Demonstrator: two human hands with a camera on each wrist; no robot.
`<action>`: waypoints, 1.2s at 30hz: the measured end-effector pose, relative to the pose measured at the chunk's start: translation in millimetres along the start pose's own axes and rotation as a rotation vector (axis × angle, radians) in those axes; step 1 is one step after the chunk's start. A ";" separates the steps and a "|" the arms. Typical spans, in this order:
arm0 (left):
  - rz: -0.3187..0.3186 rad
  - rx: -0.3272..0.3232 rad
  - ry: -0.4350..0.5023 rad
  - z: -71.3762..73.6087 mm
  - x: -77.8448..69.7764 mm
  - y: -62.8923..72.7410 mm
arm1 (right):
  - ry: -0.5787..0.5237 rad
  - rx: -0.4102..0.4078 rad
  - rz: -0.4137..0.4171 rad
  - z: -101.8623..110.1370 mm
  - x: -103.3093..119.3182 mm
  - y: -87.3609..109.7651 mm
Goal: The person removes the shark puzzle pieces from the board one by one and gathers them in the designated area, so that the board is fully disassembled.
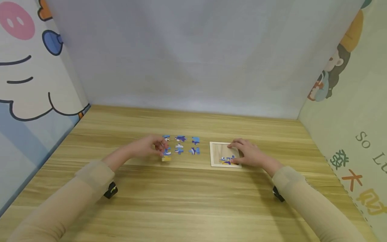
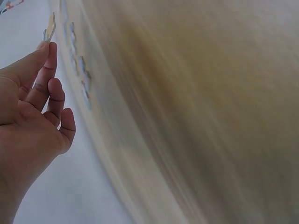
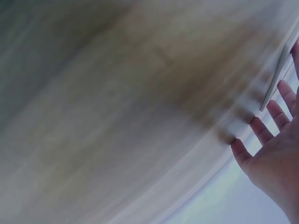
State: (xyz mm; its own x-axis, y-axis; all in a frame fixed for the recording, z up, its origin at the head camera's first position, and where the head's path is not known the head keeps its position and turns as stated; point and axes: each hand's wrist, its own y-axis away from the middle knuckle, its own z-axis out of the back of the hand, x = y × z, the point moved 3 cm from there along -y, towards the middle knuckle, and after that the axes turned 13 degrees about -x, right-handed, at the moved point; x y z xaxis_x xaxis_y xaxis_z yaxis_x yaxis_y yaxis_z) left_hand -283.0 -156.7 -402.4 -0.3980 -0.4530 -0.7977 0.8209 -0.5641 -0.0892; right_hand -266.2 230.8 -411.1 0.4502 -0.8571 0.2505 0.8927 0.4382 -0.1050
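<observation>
Thumb and index finger of my left hand (image 1: 148, 146) pinch a jigsaw piece (image 2: 51, 27) with a yellow part, held up edge-on in the left wrist view. In the head view that hand is over the left end of the loose jigsaw pieces (image 1: 180, 138), which are blue, white and purple. My right hand (image 1: 250, 154) rests at the right side of a square, pale puzzle tray (image 1: 211, 155), fingers spread over its edge. Its thumb touches a few joined pieces (image 1: 225, 160) in the tray's lower right part. The hand hides the tray's right rim.
Both hands work over a wood-grain table (image 1: 181, 201). A pale curtain (image 1: 193, 60) stands along the table's back edge, with printed panels at left (image 1: 30, 67) and right (image 1: 338, 134). Dark wrist devices show under both sleeves.
</observation>
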 end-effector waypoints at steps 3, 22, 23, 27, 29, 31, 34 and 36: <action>0.013 0.003 0.002 -0.4 6.7 4.2 | -0.005 0.002 -0.004 0.3 0.0 0.1; 0.015 0.030 -0.081 -2.5 26.6 3.7 | -0.013 0.005 -0.012 3.0 3.2 2.3; 0.020 0.025 -0.077 -2.0 25.3 3.2 | -0.016 0.005 -0.012 3.5 3.9 2.2; 0.002 -0.007 -0.072 0.6 14.3 -2.4 | -0.027 0.007 -0.015 5.3 5.0 2.0; -0.011 -0.032 -0.091 1.7 6.2 -7.4 | -0.029 0.008 -0.014 5.7 4.6 2.1; -0.018 -0.053 -0.118 2.6 -2.2 -12.9 | -0.029 0.007 -0.009 5.9 4.1 2.1; -0.043 -0.067 -0.144 2.1 -13.8 -21.3 | -0.032 0.000 0.005 6.1 3.0 1.8; -0.048 -0.065 -0.158 0.7 -20.9 -26.6 | -0.034 0.000 0.015 6.0 1.8 1.4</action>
State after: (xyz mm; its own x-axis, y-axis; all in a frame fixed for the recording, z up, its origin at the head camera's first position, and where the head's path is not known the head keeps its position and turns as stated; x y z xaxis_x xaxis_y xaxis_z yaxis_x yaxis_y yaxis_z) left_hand -296.8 -132.7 -383.0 -0.4926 -0.5325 -0.6883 0.8221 -0.5443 -0.1673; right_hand -264.3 231.5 -405.0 0.4627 -0.8406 0.2816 0.8858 0.4510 -0.1093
